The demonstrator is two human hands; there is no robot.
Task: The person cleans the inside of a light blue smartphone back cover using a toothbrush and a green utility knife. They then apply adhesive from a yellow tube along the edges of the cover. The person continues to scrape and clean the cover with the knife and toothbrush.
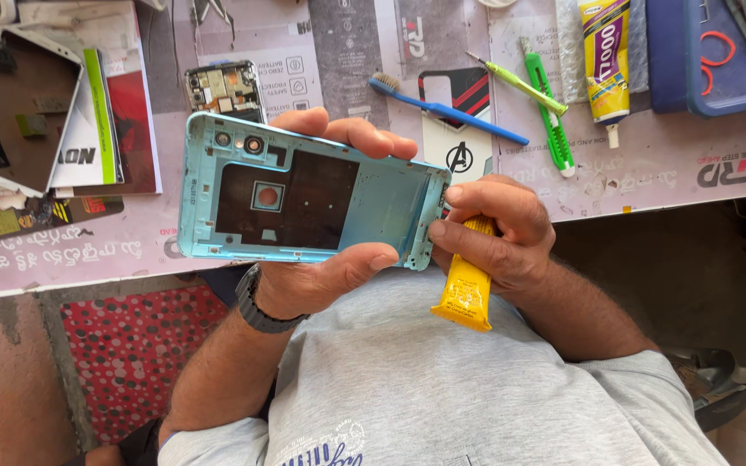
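The workbench (666, 173) filled the upper part of the view, its top covered with a pale printed mat bearing logos and lettering. At its left edge lay a stack of flat printed cartons (118, 103) in red, white and green, with a phone (23, 108) resting dark screen up across them. A blue tray (718, 86) of tools stood at the far right.

Held above the bench edge was the light blue phone back housing (304, 194), inner side up, with a dark panel in its middle and camera openings near its top corner. It looked thin, light and stiff yet easily cracked plastic, best gripped by its long edges, away from the open frame end. The left hand (321, 276) did just that, thumb on the near edge and fingers curled over the far one, clasping it firmly. The right hand (498, 233) was clenched around a small yellow glue tube (466, 285), soft-walled and crimped at its tail, its nozzle end hidden by the fingers at the housing's short edge.

Behind the housing lay a stripped phone body (224, 88) with its circuit board bare. Farther right lay a blue toothbrush (442, 108), a green utility knife (550, 116), a slim green screwdriver (515, 82) and a larger adhesive tube (606, 60), yellow with a purple label and clear nozzle.
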